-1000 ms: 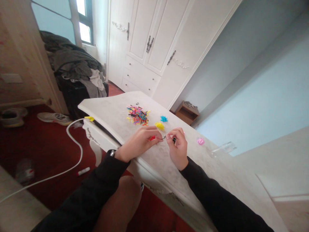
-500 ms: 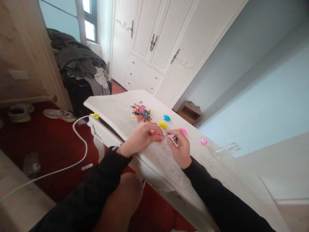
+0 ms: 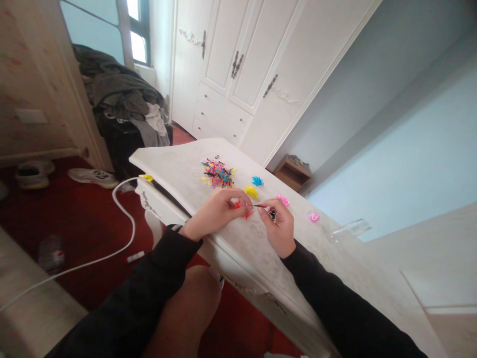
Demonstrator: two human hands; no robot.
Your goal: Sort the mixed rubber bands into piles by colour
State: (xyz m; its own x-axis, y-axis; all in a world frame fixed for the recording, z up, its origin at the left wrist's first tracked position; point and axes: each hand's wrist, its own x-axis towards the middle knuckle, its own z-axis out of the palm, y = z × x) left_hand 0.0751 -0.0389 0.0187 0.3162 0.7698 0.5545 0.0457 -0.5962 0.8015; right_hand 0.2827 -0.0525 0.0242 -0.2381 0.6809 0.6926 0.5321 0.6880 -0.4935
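Note:
A thin black rubber band (image 3: pixel 256 206) is drawn out between my two hands above the white table. One end sits in the pinched fingertips of my left hand (image 3: pixel 219 211); my right hand (image 3: pixel 278 226) pinches the other between thumb and forefinger. Partly covered by the left fingers lies a small red heap (image 3: pixel 247 215) of bands. Black bands (image 3: pixel 272 215) show behind my right thumb. Just beyond the hands are a yellow heap (image 3: pixel 251 192), a blue heap (image 3: pixel 257 181) and a pink heap (image 3: pixel 283 200). Farther back spreads a mixed multicoloured pile (image 3: pixel 218 174).
On the right of the table (image 3: pixel 246 258) are a light pink heap (image 3: pixel 314 217) and a clear glass (image 3: pixel 352 228) lying on its side. A white cable (image 3: pixel 132 219) runs from a yellow piece at the left edge. A white wardrobe (image 3: pixel 223 99) stands behind.
The black band now looks straighter and more level between my fingertips. My right fingers have shifted very slightly; the heaps lie as before.

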